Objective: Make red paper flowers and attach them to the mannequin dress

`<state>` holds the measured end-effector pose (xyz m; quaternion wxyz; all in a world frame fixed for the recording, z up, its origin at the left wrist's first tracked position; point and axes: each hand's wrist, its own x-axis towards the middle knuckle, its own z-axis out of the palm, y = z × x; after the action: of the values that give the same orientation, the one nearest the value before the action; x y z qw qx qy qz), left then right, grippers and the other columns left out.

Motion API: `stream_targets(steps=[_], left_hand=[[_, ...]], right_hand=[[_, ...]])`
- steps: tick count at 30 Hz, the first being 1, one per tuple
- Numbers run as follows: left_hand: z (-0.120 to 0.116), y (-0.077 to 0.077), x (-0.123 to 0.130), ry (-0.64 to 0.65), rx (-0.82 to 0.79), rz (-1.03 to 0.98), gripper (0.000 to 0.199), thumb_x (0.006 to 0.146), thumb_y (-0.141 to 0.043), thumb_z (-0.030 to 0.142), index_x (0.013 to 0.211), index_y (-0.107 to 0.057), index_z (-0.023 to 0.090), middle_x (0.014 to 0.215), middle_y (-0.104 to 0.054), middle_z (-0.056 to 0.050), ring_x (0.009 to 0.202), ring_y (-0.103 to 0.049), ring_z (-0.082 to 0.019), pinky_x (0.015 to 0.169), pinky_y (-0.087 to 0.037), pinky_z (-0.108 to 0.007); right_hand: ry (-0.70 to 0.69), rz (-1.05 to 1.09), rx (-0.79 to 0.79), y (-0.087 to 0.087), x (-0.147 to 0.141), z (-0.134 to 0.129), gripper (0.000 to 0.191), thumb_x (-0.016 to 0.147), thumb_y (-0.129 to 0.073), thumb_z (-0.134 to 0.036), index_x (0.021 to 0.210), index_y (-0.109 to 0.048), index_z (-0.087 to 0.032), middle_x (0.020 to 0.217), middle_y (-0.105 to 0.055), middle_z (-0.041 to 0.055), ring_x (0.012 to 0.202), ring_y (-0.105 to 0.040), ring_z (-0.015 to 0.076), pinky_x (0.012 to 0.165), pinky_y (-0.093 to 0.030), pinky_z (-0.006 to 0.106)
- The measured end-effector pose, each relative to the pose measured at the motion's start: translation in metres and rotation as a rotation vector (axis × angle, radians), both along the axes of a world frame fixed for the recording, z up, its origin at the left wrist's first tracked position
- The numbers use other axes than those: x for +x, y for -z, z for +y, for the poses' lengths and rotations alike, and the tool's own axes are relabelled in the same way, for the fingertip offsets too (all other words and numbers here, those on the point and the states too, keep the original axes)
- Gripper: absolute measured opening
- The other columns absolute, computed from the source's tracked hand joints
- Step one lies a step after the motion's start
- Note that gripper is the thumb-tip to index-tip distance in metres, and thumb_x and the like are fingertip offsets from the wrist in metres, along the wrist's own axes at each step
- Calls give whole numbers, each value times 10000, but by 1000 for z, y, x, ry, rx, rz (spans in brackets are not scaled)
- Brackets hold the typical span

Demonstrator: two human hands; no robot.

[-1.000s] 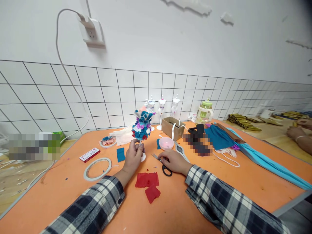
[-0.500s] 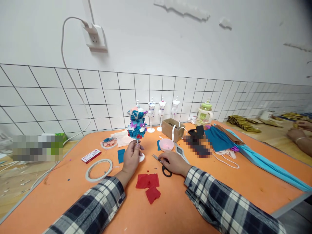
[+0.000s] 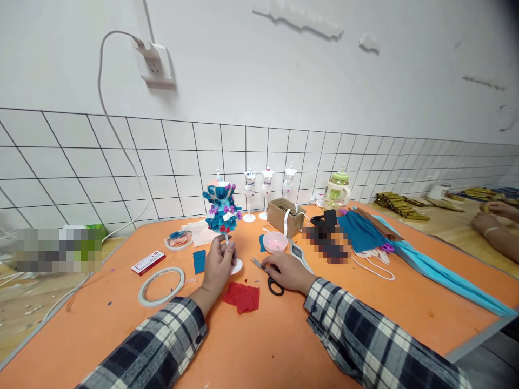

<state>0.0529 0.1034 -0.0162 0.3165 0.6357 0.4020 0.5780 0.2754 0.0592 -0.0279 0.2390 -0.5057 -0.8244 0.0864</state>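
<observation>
My left hand [image 3: 219, 266] is closed around the thin stem of a small doll mannequin [image 3: 222, 210]. It wears a ruffled teal dress with purple bows and red bits near the hem. Its round white base shows beside my fingers. My right hand [image 3: 287, 271] lies on a pair of scissors [image 3: 276, 286], fingers curled over them, with the blades pointing left and one black handle loop showing. Between my wrists, red fabric pieces [image 3: 243, 297] overlap on the orange table [image 3: 259, 346]. A teal fabric square [image 3: 199, 261] is left of my left hand.
Three white mannequins [image 3: 266, 181] stand by the wall near a cardboard box [image 3: 279, 216]. A pink bowl [image 3: 274, 242] is beyond my right hand. Left are a tape roll [image 3: 142, 294] and red-white box [image 3: 148, 262]; right, teal fabric [image 3: 360, 229] and a bottle [image 3: 338, 189]. Another person's hands [image 3: 492, 221] show far right.
The smaller red piece has moved from below the larger one to overlap it. The mannequin has turned and tilted slightly in my left hand. My right hand stays on the scissors.
</observation>
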Motion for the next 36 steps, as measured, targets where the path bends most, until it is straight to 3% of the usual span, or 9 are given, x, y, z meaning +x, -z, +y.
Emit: stream_targets(steps=[8,15,23,32,36], left_hand=[[-3,-4,-2,-32,4,19,246,924,-504,472,987,-475,235,736,-682,18,491,-595,-136,503,-448,-246],[-4,-4,-3,-51,20,10,257,939,-478,488,944,-482,231,765,-665,5,524,-602,-139,495,-442,-240],[-2,0,-3,0,-12,-15,379,946,-427,538,1118,-530,217,812,-679,-12,522,-624,-141,519,-467,-253],[-2,2,-3,15,-7,-27,373,948,-422,529,1098,-537,208,791,-663,-8,518,-603,-137,502,-447,-248],[-5,0,-3,36,18,-2,326,962,-414,489,1064,-557,213,693,-608,27,488,-549,-124,517,-439,-248]], right_hand=[[-11,-14,13,-2,0,-2,254,929,-500,-186,1074,-707,-215,1031,-716,64,1028,-640,201,898,-458,309],[-13,-21,9,-1,0,-1,257,928,-498,-182,1077,-706,-209,1027,-718,64,1029,-639,201,906,-450,311],[-15,-34,-16,-4,3,-2,253,925,-518,-205,1104,-698,-215,1030,-708,68,995,-632,208,854,-453,310],[-16,-42,-15,-4,2,-2,271,933,-497,-197,1108,-703,-209,1031,-713,74,1003,-628,202,871,-448,307],[-17,-39,-14,-5,2,-2,263,920,-521,-201,1114,-699,-206,1027,-712,72,989,-632,205,865,-453,308]])
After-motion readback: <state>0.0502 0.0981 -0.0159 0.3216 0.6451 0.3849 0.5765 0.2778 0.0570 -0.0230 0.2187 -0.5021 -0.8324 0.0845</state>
